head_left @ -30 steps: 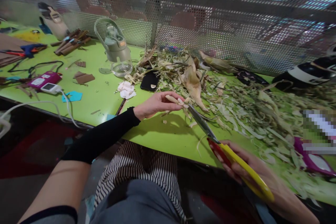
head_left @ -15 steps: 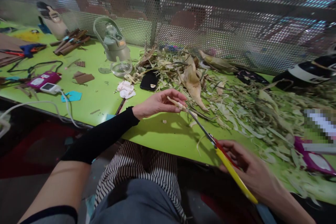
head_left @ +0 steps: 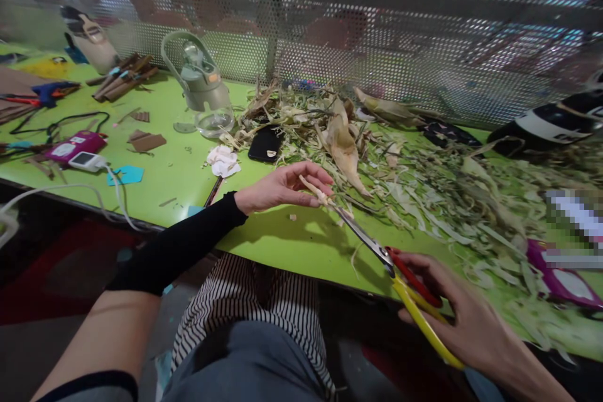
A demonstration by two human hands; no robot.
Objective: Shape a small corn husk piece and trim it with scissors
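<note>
While the left hand (head_left: 285, 190) pinches a slim pale strip (head_left: 311, 188) between thumb and fingers, the right hand (head_left: 455, 308) has the scissors (head_left: 377, 253) by their red and yellow handles, fingers wrapped round them! We're in the head view, and the strip is up over the front part of the green bench (head_left: 282, 240), its right end right at the scissor tips. The blades slant up and to the left, lying close together, with the handles a little apart.

Just beyond the left hand, a dark phone (head_left: 264, 144) lies beside a crumpled white tissue (head_left: 223, 161), with a clear bottle (head_left: 207, 100) upright behind them. And look at that spread of shredded husks (head_left: 424, 185), running from behind the phone out to the right, a broad dried leaf (head_left: 345, 149) lying among them! Over on the left sit a purple device (head_left: 78, 146) and a bundle of brown rolls (head_left: 125, 77).
</note>
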